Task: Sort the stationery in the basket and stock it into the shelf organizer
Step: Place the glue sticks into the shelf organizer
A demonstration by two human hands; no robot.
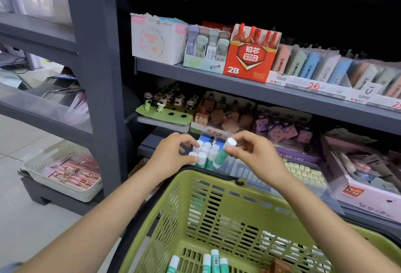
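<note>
The right hand (251, 153) pinches one green glue stick (223, 153) near its white cap between thumb and fingers; the stick's long axis leans up and to the right, its base pointing down toward the right end of the standing cluster of glue sticks (204, 153) at the front edge of the shelf. The left hand (171, 155), fingers curled, steadies that cluster from its left side, thumb against a cap. More sticks lie in the green basket (217, 196) below.
</note>
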